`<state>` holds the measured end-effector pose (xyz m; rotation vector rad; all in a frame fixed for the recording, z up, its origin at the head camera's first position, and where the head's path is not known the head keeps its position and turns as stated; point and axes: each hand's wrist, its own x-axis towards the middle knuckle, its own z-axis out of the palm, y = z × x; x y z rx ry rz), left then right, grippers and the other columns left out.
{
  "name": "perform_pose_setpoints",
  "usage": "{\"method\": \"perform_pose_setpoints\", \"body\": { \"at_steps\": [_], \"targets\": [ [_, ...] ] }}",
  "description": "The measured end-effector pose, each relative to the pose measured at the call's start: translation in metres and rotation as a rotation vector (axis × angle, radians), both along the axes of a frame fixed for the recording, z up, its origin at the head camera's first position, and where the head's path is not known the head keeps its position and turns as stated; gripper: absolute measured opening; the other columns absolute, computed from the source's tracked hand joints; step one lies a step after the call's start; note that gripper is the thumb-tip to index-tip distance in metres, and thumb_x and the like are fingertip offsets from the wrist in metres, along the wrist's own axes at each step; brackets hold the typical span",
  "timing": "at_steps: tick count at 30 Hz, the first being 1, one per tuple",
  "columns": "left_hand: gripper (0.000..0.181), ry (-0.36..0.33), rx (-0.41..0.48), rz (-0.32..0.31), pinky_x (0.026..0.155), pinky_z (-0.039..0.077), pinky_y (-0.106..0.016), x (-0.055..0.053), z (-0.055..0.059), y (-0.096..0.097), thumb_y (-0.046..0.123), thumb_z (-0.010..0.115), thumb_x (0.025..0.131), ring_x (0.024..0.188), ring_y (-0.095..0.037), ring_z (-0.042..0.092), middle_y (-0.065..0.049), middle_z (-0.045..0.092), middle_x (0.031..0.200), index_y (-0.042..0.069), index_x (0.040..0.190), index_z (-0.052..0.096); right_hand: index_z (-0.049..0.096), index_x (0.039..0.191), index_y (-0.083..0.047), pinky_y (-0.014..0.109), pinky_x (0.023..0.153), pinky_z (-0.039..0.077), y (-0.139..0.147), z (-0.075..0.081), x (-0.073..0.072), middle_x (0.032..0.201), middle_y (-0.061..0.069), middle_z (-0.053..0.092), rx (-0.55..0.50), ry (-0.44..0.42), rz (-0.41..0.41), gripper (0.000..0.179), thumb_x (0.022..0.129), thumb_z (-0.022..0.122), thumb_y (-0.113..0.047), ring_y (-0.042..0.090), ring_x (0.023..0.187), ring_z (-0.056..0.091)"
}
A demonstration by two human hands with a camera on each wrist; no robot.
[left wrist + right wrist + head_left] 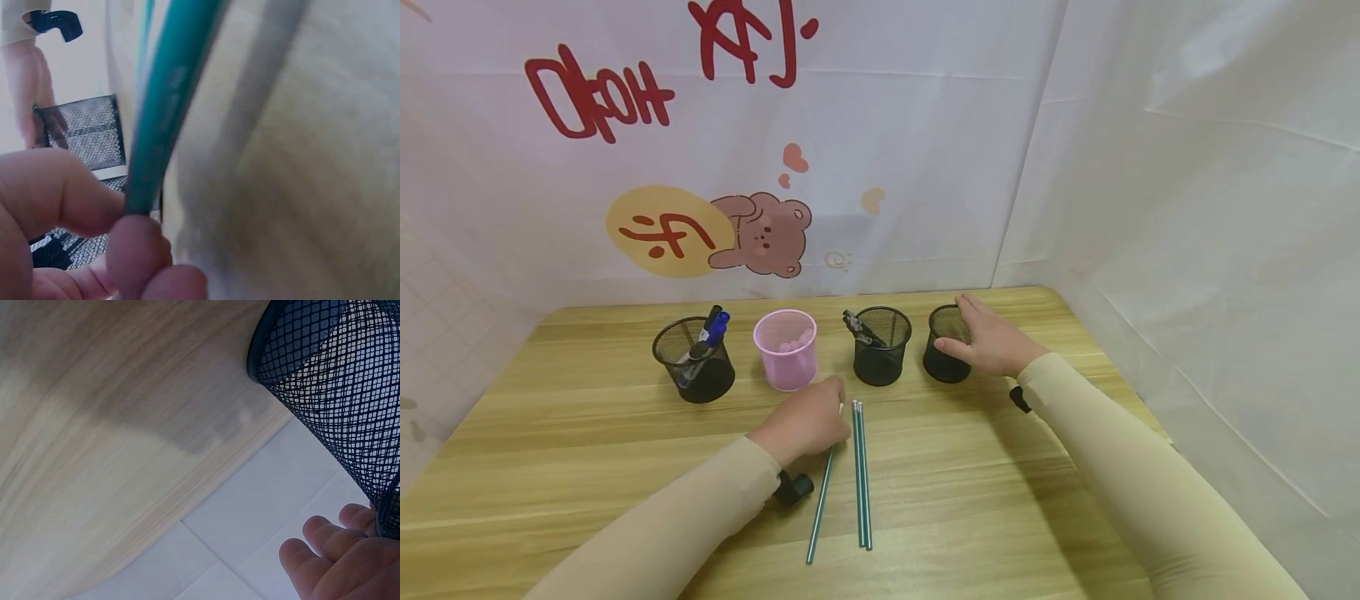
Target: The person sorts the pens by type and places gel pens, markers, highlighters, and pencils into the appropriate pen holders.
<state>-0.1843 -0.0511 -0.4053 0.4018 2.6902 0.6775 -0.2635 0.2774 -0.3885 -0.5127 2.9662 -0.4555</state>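
My left hand (pixel 805 421) pinches a teal pencil (pixel 822 508) near its upper end, just in front of the pink mesh cup. Close up in the left wrist view, thumb and fingertips press on the pencil (pixel 165 106). To the right of it, two more teal pencils (pixel 860 475) lie side by side on the table. My right hand (pixel 992 337) is at the right side of a black mesh cup (pixel 946 363), thumb in front and fairly straight fingers toward the back rim. In the right wrist view, fingers (pixel 325 544) show beside the rim of the mesh cup (pixel 337 381).
Another black mesh cup (pixel 880 367) holds dark pens (pixel 861 327). The pink mesh cup (pixel 790 371) contains small pink pieces (pixel 797 342). At the left, a black mesh cup (pixel 707 383) holds black and blue markers (pixel 715 329). A white printed wall sheet (pixel 910 167) hangs behind the wooden table (pixel 962 500).
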Motion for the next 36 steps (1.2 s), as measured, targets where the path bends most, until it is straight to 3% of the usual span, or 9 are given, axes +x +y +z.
{"method": "perform_pose_setpoints", "body": {
  "at_steps": [10,19,26,36],
  "targets": [
    [0.036,-0.054,0.255,0.064,0.057,0.054,-0.030,-0.008,0.013,-0.007,0.010,0.070,0.092,0.060,-0.019,0.064,-0.006,0.069,0.081,0.008,0.127,0.060,0.009,0.166,0.005,0.056,0.132,0.020,-0.001,0.002,0.001,0.175,0.026,0.010,0.002,-0.003,-0.001,0.106,0.102,0.051,-0.068,0.041,0.164,0.013],
    [0.031,0.064,0.501,0.050,0.063,0.054,-0.029,-0.008,0.029,-0.010,0.012,0.069,0.096,0.071,-0.016,0.066,-0.007,0.069,0.092,0.010,0.126,0.063,0.010,0.166,0.006,0.055,0.132,0.020,-0.002,0.003,0.002,0.175,0.025,0.010,0.003,-0.001,-0.001,0.105,0.102,0.052,-0.066,0.040,0.164,0.013],
    [0.034,0.122,0.620,0.078,0.068,0.061,-0.032,-0.007,0.035,-0.006,0.013,0.072,0.098,0.078,-0.020,0.075,-0.009,0.074,0.099,0.008,0.130,0.060,0.010,0.166,0.006,0.055,0.132,0.021,-0.001,0.001,0.001,0.175,0.026,0.011,0.004,0.006,0.002,0.106,0.101,0.051,-0.068,0.040,0.164,0.013],
    [0.040,0.150,0.808,0.198,0.079,0.066,-0.038,-0.011,0.043,-0.001,0.012,0.072,0.100,0.093,-0.036,0.078,-0.014,0.072,0.106,0.008,0.137,0.057,0.009,0.166,0.005,0.055,0.132,0.020,0.000,0.000,0.001,0.175,0.026,0.010,-0.013,-0.001,0.003,0.107,0.101,0.052,-0.069,0.040,0.164,0.012]
  ]
}}
